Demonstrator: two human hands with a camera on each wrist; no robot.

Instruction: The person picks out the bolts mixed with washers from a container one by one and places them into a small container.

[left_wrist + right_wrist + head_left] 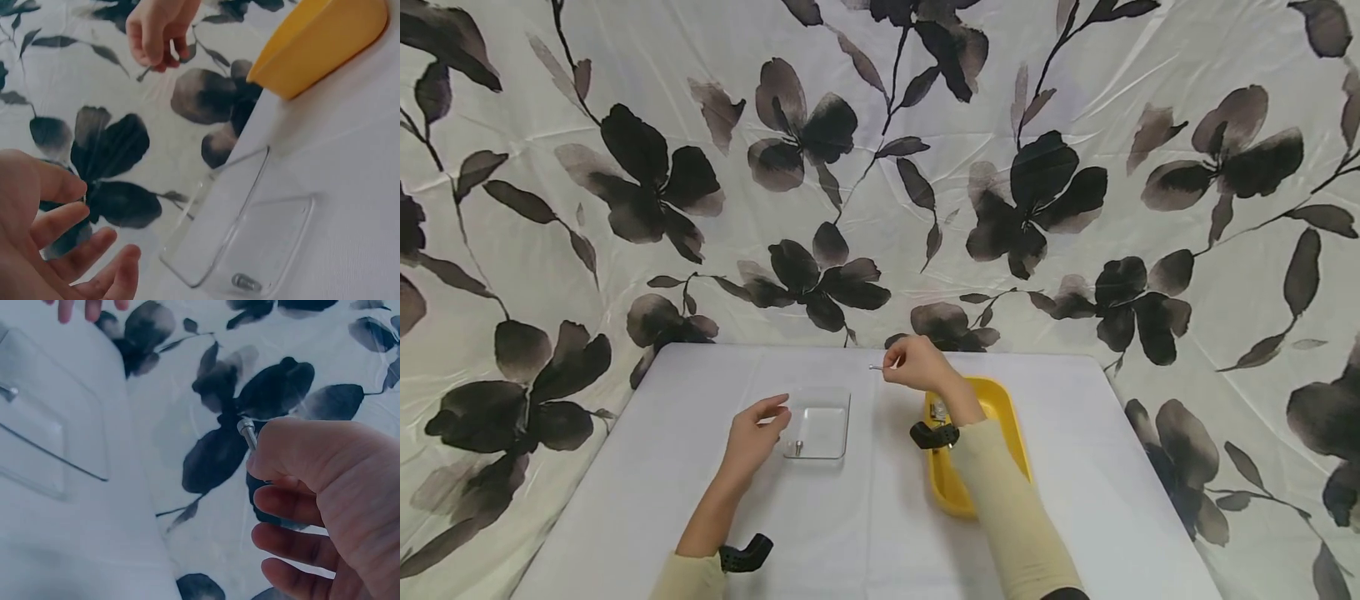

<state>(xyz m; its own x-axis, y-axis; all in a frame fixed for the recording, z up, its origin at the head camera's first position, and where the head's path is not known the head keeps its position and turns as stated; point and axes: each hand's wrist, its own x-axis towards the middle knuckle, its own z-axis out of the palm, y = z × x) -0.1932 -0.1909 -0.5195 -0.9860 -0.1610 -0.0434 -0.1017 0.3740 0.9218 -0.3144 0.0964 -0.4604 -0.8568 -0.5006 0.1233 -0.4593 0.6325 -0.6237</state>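
Observation:
My right hand [917,364] pinches a silver bolt [247,433] between thumb and forefinger, its round socket-type head sticking out past the fingertips. The hand is raised above the far part of the table, beyond the yellow tray. A clear plastic box [847,425] stands left of the tray, with one short metal bolt [246,282] lying in its near corner. At the box's left side is my left hand [756,433], its fingers loosely bent and holding nothing. In the left wrist view those fingers [94,250] are spread apart beside the box.
The yellow tray [958,505] sits under my right forearm, with some small metal pieces [937,410] in its far left part. A white cloth covers the table [820,542]. Behind it hangs a floral curtain [925,225]. Each wrist wears a black camera mount [747,553].

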